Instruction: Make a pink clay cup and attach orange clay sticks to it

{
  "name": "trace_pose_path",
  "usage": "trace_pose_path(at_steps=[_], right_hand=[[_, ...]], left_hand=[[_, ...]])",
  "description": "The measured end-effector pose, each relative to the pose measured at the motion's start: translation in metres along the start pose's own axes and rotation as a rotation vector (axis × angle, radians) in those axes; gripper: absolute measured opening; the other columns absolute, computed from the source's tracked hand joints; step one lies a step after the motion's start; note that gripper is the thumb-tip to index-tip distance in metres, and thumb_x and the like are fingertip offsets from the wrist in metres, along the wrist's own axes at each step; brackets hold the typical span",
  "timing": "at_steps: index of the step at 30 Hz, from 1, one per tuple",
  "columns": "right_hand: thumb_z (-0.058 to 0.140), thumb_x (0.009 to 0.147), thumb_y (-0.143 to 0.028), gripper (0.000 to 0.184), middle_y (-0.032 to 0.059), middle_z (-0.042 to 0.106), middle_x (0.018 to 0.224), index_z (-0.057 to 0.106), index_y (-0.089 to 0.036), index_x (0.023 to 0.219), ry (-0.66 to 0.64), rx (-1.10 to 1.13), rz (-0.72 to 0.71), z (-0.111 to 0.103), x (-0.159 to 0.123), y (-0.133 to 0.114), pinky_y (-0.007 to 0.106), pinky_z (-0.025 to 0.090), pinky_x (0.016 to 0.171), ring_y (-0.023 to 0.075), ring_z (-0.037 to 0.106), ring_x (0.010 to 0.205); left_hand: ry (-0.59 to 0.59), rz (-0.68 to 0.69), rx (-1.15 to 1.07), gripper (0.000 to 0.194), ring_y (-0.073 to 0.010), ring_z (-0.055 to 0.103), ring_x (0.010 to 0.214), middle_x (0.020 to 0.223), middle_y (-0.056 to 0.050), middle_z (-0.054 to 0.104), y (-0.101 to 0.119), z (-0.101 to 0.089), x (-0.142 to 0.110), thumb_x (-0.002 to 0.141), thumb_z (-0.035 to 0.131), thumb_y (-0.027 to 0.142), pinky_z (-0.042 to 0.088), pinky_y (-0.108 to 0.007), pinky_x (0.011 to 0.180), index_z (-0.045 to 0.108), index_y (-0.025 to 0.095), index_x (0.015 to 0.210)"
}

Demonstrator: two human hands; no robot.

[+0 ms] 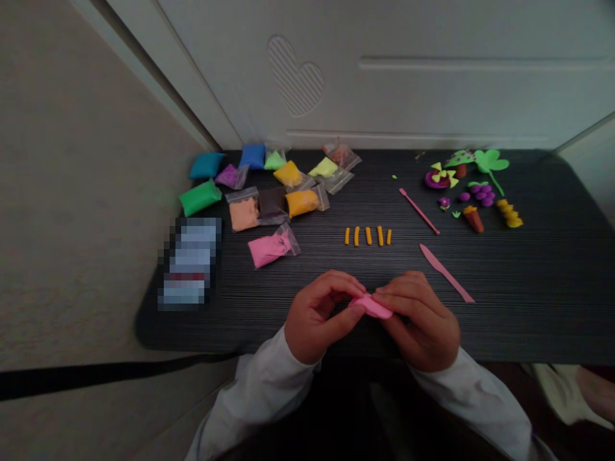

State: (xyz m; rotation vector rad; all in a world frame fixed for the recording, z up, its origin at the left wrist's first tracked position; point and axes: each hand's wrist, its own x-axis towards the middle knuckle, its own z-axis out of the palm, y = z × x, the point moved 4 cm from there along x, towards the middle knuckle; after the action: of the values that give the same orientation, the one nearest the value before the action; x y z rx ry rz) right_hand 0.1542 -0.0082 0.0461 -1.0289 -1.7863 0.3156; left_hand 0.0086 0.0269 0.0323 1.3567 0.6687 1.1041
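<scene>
Pink clay piece [373, 307]: resting between both hands, just inside the near edge of the table [552, 307], looking thin and slightly elongated.
Left hand [317, 317]: pinching the piece's left end, thumb and fingertips closing on it.
Right hand [420, 317]: pressing fingertips onto the other side, clamping it from the right; its thumb is partly hiding.
Shaping: light, even pressure is probably serving best; turning the piece between pinches should be keeping its thickness uniform, while hard squeezing would be leaving dents.
Orange strips [368, 235]: lying five in a row beyond the hands.
Pink knife [444, 271]: slanting beside the right hand, its narrow end pointing toward the near right corner.
Pink rod [419, 212]: lying beyond the knife.
Pink bag [269, 248]: sitting beyond the left hand.
Other bags [270, 203]: clustering toward the far left corner.
Small figures [482, 194]: gathering toward the far right corner.
</scene>
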Motion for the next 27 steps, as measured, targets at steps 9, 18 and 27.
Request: trace_pose_path(at_steps=[9,18,27], right_hand=[[0.063,0.069,-0.009,0.031,0.0024,0.067,0.082,0.061,-0.023,0.097,-0.028,-0.038,0.002,0.0007,0.0008,-0.0001,0.037,0.045,0.071,0.0162,0.061,0.075],[0.064,0.069,-0.013,0.033,0.0032,0.067,0.085,0.060,-0.024,0.100,-0.039,-0.038,0.020,0.0040,0.0025,-0.0006,0.036,0.047,0.068,0.0170,0.061,0.078],[0.063,0.069,-0.010,0.030,0.0037,0.065,0.084,0.061,-0.021,0.097,-0.020,0.021,0.086,0.0005,0.0044,-0.0006,0.034,0.048,0.067,0.0165,0.060,0.077]], left_hand=[[0.001,-0.016,0.093,0.013,-0.0150,0.057,0.081,0.085,-0.005,0.057,-0.0046,0.0001,-0.0005,0.072,0.059,0.014,0.049,-0.029,0.074,0.061,0.016,0.085],[-0.012,-0.020,0.139,0.014,-0.0157,0.056,0.082,0.086,-0.006,0.058,-0.0071,-0.0005,-0.0019,0.072,0.059,0.014,0.047,-0.030,0.076,0.060,0.017,0.086],[-0.101,0.045,0.237,0.033,-0.0192,0.055,0.091,0.095,-0.008,0.056,-0.0023,0.0032,-0.0021,0.067,0.060,0.009,0.046,-0.034,0.082,0.056,0.018,0.098]])
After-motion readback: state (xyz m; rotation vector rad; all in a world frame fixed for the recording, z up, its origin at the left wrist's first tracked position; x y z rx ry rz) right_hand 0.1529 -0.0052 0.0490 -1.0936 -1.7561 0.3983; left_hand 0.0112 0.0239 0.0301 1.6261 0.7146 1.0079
